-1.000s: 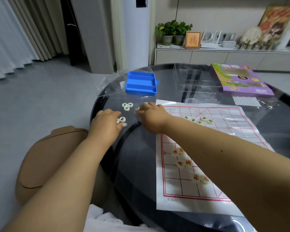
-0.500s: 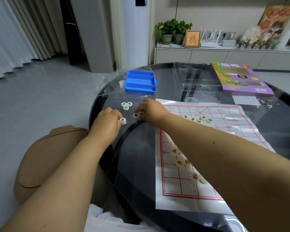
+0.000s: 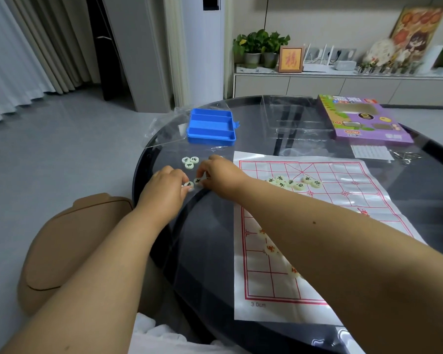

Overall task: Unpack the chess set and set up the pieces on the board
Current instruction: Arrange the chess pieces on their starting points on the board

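Both hands have drawn together on the desk (image 3: 215,251) left of the board (image 3: 317,226): the left hand (image 3: 164,190) pinches one piece (image 3: 189,184), the right hand (image 3: 221,176) another (image 3: 198,181), probably gathering strays for placing.

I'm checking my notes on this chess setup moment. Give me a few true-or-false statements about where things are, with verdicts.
1. The blue tray holds chess pieces. False: its compartments show none.
2. Three pieces lie clustered on the table left of the board. True.
3. Black-lettered pieces sit on the far half of the board. True.
4. The right hand rests on the purple box. False: it pinches a piece off the board's left edge.
5. The left hand touches a piece at its fingertips. True.
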Tool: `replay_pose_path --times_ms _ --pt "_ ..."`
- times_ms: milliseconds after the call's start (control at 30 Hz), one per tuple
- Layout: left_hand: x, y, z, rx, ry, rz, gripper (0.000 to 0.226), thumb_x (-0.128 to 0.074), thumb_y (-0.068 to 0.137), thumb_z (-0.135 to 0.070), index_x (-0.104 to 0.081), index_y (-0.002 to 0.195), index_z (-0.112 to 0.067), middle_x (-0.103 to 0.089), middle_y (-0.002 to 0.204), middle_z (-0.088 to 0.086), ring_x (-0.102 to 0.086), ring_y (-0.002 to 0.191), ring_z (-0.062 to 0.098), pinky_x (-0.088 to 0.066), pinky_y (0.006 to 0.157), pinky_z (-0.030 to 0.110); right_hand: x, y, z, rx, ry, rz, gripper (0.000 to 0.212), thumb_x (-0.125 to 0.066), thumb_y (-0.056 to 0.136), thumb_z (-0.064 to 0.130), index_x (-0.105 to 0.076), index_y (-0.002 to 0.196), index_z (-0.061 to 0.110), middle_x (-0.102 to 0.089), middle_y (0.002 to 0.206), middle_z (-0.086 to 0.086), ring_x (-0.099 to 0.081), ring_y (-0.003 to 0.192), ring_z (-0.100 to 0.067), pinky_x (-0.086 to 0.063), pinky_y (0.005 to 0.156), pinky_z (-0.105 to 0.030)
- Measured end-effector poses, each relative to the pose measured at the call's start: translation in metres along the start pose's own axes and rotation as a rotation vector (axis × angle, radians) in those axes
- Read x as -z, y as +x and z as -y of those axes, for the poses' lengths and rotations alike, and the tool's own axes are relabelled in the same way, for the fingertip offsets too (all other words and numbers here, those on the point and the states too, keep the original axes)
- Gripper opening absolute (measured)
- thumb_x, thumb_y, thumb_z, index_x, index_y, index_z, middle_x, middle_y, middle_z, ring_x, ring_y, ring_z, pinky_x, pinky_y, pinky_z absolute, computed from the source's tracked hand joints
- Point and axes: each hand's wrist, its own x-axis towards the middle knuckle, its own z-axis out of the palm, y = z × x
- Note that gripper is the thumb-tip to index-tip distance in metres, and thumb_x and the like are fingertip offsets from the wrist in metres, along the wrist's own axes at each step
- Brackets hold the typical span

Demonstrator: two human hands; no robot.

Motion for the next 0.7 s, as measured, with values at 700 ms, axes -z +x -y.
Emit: replay_pose_path --times_ms 700 --pt "-0.009 0.016 -0.093 -0.060 -0.177 -0.001 0.024 -0.058 0.094 -0.033 -0.061 0.110 -0.016 -0.053 0.115 0.002 -0.054 0.103 0.018 -0.047 0.086 0.031 0.074 -0.081 -0.141 -0.394 0.002 -0.263 0.024 -0.056 0.094 0.025 -0.060 0.112 0.010 -0.052 0.121 -0.012 -0.055 0.086 -0.022 -0.044 0.073 -0.030"
